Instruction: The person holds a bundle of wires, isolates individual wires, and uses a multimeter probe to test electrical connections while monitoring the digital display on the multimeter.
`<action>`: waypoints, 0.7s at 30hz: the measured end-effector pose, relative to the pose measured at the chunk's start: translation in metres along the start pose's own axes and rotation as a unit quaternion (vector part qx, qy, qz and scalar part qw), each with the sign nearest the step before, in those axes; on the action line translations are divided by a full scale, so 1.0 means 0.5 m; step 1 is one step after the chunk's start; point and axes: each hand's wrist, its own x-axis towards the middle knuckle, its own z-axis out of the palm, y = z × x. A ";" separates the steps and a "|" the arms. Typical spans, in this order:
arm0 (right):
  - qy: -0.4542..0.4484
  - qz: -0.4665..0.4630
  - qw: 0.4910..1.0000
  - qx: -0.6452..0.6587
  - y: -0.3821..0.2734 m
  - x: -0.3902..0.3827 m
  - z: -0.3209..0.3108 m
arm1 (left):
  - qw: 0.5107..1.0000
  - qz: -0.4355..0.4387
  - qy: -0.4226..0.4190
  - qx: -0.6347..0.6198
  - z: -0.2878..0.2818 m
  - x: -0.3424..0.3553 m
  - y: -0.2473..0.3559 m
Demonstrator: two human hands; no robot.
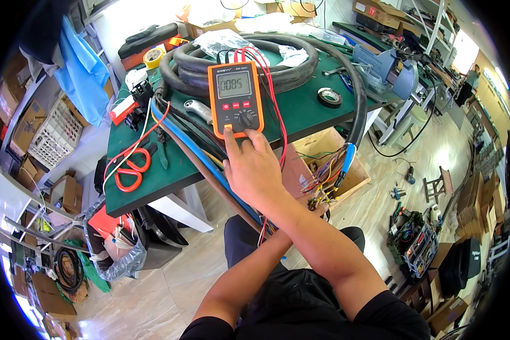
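Note:
My forearms cross, the right over the left. My right hand [251, 170] reaches the lower edge of an orange multimeter [259, 107], its fingers apart and a fingertip by the yellow button. The meter leans upright against a coil of thick black cable [190, 62], its screen lit with digits. Red leads [273, 105] arch from its top and hang over the table edge. Partly hidden behind my right forearm, my left hand [318, 208] is closed around bared wire ends [322, 198]. They are near the coloured wires [328, 161] fanning from the cable's right end.
The green table [131, 198] carries orange-handled scissors [131, 177], black tape [329, 98], yellow tape [153, 57] and a blue vise [388, 68]. Below its edge stands an open wooden box [357, 177]. A lined bin [119, 266] is at left, an open toolbox [416, 246] at right.

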 end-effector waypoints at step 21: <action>0.007 0.014 1.000 -0.017 0.006 0.014 0.004 | 0.997 -0.034 -0.035 0.063 -0.014 0.004 0.025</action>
